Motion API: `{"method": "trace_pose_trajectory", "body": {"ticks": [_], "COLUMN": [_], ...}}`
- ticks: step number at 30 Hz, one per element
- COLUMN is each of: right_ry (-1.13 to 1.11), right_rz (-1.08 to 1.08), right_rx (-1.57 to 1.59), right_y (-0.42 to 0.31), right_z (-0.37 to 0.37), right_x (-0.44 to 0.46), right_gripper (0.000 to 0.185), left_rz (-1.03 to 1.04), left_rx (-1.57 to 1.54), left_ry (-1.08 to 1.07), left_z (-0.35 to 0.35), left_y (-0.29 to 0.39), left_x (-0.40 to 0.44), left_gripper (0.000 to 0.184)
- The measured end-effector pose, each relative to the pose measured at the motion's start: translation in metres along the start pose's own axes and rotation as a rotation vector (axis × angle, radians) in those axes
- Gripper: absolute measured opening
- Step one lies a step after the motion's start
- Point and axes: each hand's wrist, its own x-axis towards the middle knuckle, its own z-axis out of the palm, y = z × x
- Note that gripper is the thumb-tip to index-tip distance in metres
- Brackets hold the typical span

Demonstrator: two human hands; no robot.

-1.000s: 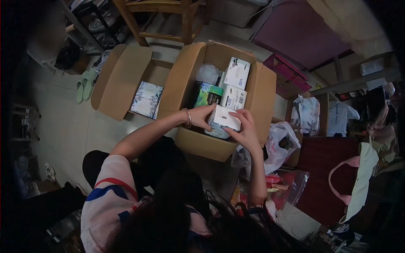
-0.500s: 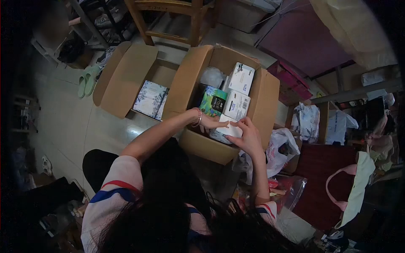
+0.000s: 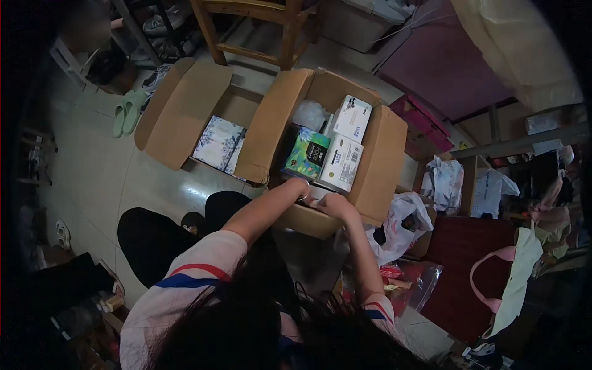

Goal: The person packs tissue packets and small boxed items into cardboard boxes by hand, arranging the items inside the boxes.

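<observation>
A white tissue pack (image 3: pixel 320 192) sits low in the near end of an open cardboard box (image 3: pixel 382 163), largely covered by my hands and the box wall. My left hand (image 3: pixel 300 188), with a bracelet at the wrist, is closed against the pack's left side, its fingertips hidden inside the box. On the right side my right hand (image 3: pixel 335 205) grips the same pack with bent fingers. Just beyond them lie a green patterned tissue pack (image 3: pixel 306 154) and a white tissue pack with a barcode (image 3: pixel 341 163). Another white pack (image 3: pixel 353 118) lies at the far end.
A second cardboard box (image 3: pixel 239 102) with blue-and-white patterned packs (image 3: pixel 217 142) stands to the left. Behind is a wooden chair (image 3: pixel 287 34). White plastic bags (image 3: pixel 404 225) and a pink-handled bag (image 3: pixel 515 280) lie on the right. Green slippers (image 3: pixel 127 115) rest on the floor at left.
Both hands have moved down and toward the near end of the box, taking the white tissue pack deeper inside. The barcode pack now shows more fully.
</observation>
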Motion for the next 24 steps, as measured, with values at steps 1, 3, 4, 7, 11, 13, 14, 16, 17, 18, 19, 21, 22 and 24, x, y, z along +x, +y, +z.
{"method": "trace_pose_trajectory", "body": {"ticks": [1,3,4,7,11,13,14,16,17,18,19,21,22,24], "right_ry": [-0.131,-0.206,-0.268,-0.136,-0.376,-0.396,-0.404,-0.398,-0.380,-0.380,-0.590,-0.772,-0.851,-0.940], "right_rz": [-0.097,-0.124,-0.139,-0.189,-0.197,-0.072,-0.043,0.009,0.034,0.034,-0.129,-0.297,-0.026,0.261], "right_rx": [0.143,0.102,0.070,0.059,-0.171,-0.061,-0.031,0.056,0.114,0.113,0.534,0.959,0.967,0.972], "right_y": [0.003,0.004,0.004,0.005,-0.001,-0.003,-0.007,-0.012,-0.013,-0.014,-0.021,-0.030,-0.034,-0.032], "right_z": [0.006,0.018,0.018,0.029,0.069,0.054,0.048,0.042,0.042,0.037,0.024,0.017,0.021,0.029], "right_x": [0.008,0.027,0.038,0.059,0.108,0.094,0.090,0.087,0.089,0.078,0.058,0.057,0.065,0.079], "right_gripper": [0.025,0.027,0.029,0.031,0.049,0.060,0.063,0.067,0.069,0.069,0.061,0.053,0.053,0.053], "left_rz": [0.000,0.024,0.052,0.176,0.705,0.605,0.594,0.246,-0.006,-0.252,-0.350,-0.380,-0.320,-0.289], "left_rx": [0.083,0.142,0.221,0.262,-0.309,-0.552,-0.448,-0.514,-0.421,-0.322,-0.181,0.161,0.353,0.420], "left_ry": [-0.047,-0.037,-0.031,0.092,0.249,0.616,0.972,1.466,1.483,1.484,1.236,0.827,0.664,0.607], "left_z": [-0.002,-0.010,-0.013,-0.029,-0.113,-0.153,-0.168,-0.168,-0.153,-0.136,-0.113,-0.060,-0.035,0.001], "left_y": [0.000,0.010,0.008,0.010,-0.004,-0.041,-0.068,-0.135,-0.163,-0.188,-0.200,-0.218,-0.228,-0.245], "left_x": [-0.002,-0.013,-0.016,-0.037,-0.205,-0.256,-0.271,-0.259,-0.245,-0.232,-0.226,-0.215,-0.205,-0.182], "left_gripper": [0.034,0.037,0.039,0.035,0.021,0.021,0.022,0.023,0.024,0.026,0.030,0.035,0.036,0.039]}}
